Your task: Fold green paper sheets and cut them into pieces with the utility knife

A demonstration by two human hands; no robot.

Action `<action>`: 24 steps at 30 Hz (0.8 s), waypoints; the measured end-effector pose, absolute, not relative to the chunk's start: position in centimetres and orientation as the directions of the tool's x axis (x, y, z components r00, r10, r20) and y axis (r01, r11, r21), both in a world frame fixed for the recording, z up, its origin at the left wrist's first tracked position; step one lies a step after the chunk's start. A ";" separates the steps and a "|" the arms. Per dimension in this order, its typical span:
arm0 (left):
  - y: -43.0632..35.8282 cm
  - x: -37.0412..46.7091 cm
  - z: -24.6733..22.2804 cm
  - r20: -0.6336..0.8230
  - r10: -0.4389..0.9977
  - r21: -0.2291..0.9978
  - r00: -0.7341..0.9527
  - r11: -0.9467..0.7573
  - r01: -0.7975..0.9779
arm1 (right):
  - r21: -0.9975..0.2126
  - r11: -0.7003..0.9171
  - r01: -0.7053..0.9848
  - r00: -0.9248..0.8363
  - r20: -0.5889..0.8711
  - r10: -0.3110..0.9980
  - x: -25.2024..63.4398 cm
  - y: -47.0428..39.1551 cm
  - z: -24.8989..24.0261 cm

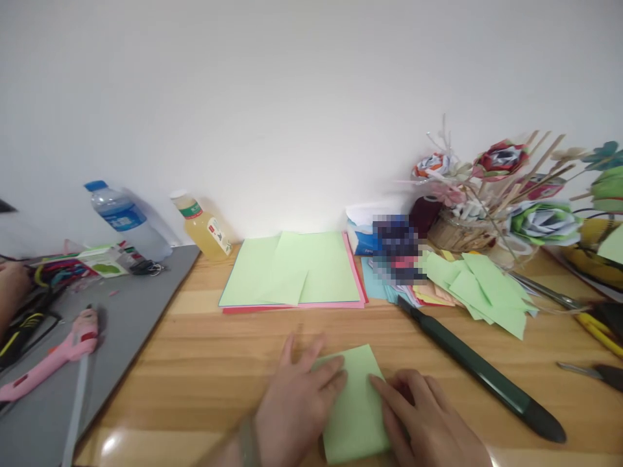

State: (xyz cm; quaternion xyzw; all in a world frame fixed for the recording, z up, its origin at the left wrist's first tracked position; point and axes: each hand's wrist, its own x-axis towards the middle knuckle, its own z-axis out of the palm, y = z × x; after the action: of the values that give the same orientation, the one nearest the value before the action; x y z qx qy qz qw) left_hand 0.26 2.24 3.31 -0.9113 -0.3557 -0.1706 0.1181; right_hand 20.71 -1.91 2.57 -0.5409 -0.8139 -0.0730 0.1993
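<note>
A piece of light green paper (pixel 357 415), apparently folded, lies on the wooden table close to me. My left hand (pixel 302 402) rests over its left edge, fingers spread, with fingertips pressing on the sheet and two fingers reaching past it onto the wood. At the right edge, my right hand (pixel 423 415) grips the paper with forefinger on top and thumb lower down at the side; its other fingers are curled. Beyond both hands is a stack of coloured sheets (pixel 316 279), green uppermost. Cut green pieces (pixel 487 292) lie in a loose heap to the right.
A long dark green tool (pixel 481 370) slants across the right side, near a craft knife (pixel 584 373) and scissors (pixel 549 292). Paper flowers (pixel 503 159) stand behind. At left, a grey board (pixel 126 324) carries a pink glue gun (pixel 63 353); another person's hand (pixel 12 285) shows there.
</note>
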 end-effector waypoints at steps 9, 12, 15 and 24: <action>1.8 0.2 5.0 0.173 0.663 0.023 0.728 -0.742 0.670 | -0.007 0.575 0.818 -0.481 0.540 0.691 18.9 -0.8 3.1; 1.8 0.3 5.2 0.122 0.674 0.047 0.728 -0.737 0.674 | 0.031 0.605 0.796 -0.527 0.527 0.667 17.9 -1.9 2.4; 1.8 0.3 5.4 0.085 0.694 0.094 0.715 -0.720 0.687 | 0.083 0.613 0.786 -0.559 0.518 0.647 17.3 -3.1 1.5; 1.6 0.2 5.9 0.044 0.729 0.117 0.684 -0.683 0.721 | 0.188 0.604 0.774 -0.610 0.479 0.631 18.8 -5.7 -0.1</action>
State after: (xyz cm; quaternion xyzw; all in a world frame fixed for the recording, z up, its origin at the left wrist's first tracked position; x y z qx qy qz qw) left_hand 0.22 1.59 5.92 -0.9164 -0.3954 -0.0435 -0.0452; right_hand 18.80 -5.68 -0.14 -0.4009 -0.8762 -0.1924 0.1855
